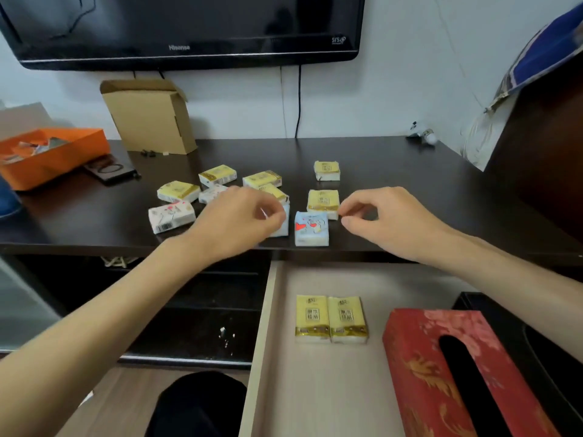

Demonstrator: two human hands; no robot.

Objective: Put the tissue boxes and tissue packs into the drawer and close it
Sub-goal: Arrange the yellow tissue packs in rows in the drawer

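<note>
Several small tissue packs lie on the dark desk (410,171): yellow ones (217,175), a white patterned one (172,217) and a blue one with red hearts (311,228). My left hand (239,222) is pinched on a pale pack (283,227) that it mostly hides. My right hand (385,219) has thumb and forefinger at the right corner of a yellow pack (323,201); whether they grip it is unclear. Below the desk the drawer (262,326) stands open, holding two yellow packs (331,320) side by side and a red tissue box (419,373).
An orange box (50,156) and a dark phone case (110,168) sit at the desk's left, with an open cardboard box (151,118) behind. A TV (189,26) hangs above, its cable (299,99) running down. A black box (536,342) lies right of the drawer.
</note>
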